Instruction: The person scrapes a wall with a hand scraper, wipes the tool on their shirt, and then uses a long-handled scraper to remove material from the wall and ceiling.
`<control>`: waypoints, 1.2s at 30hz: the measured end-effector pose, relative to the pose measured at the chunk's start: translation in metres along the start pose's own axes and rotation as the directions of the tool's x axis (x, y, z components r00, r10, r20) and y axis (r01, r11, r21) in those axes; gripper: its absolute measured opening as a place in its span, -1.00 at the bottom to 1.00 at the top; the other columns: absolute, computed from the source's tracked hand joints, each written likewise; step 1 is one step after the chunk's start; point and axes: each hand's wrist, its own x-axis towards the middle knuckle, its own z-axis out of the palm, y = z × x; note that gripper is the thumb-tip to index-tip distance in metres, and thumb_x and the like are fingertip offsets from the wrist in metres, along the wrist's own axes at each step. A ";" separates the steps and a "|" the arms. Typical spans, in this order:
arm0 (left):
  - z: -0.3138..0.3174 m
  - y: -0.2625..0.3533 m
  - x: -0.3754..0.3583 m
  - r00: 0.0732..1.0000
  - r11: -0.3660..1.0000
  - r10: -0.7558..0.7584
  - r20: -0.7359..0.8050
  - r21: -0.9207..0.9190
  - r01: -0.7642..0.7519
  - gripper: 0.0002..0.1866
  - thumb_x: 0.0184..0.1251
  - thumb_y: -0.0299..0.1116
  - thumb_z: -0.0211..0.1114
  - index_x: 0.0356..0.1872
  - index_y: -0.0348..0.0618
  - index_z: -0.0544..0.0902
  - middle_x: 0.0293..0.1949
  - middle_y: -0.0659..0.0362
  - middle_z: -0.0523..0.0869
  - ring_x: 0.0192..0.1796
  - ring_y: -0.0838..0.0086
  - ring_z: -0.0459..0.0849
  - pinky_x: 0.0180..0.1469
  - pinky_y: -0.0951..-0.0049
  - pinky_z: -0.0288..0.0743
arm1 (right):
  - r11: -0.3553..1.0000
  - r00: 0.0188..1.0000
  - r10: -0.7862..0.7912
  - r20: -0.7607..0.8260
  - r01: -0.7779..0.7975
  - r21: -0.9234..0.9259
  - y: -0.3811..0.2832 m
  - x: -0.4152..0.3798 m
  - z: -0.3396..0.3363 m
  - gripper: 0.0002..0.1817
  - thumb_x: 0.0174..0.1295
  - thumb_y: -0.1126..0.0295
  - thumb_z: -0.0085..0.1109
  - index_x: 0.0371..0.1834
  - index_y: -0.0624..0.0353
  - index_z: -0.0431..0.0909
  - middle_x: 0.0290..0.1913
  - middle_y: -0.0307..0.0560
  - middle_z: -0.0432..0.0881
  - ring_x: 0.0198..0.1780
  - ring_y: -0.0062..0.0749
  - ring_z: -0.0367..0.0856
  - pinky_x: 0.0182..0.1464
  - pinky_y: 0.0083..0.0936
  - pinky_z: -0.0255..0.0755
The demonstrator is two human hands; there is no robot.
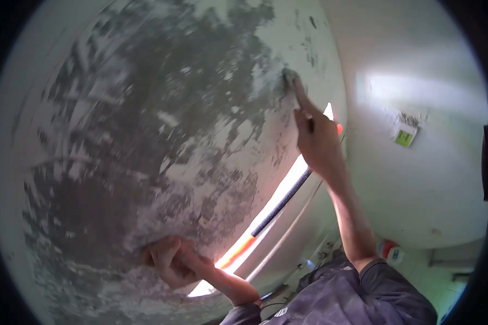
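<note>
A large pale, curved wall panel (303, 32) fills the left and middle of the head view, covered with wide smeared dark grey patches (162, 81). My left hand (173, 262) rests low on the grey area. Its fingers are curled in against the surface, and whatever they hold, if anything, is hidden. Higher up and to the right, my right hand (317, 138) reaches to the patch's edge. Its index finger is stretched out with the tip on the panel, while the other fingers are folded. Nothing is visible in that hand.
A bright strip light (287, 181) with a dark tube (282, 203) and orange ends runs diagonally between my arms. On the smooth pale surface at right is a small green-and-white box (405, 134). A red-and-white container (394, 253) stands beyond my right shoulder.
</note>
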 end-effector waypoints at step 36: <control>-0.327 0.080 -0.209 -0.422 0.025 -0.780 0.462 0.697 0.716 -0.66 0.39 -0.12 0.19 -0.01 -0.15 0.60 -0.21 -0.02 0.75 -0.12 0.17 0.73 -0.04 0.25 0.55 | 0.999 -0.229 0.030 0.973 0.016 -0.027 -0.004 -0.234 0.037 -0.63 0.17 0.45 0.28 0.08 0.25 0.63 -0.45 -0.12 0.62 -0.47 -0.62 0.46 -0.41 -0.59 0.34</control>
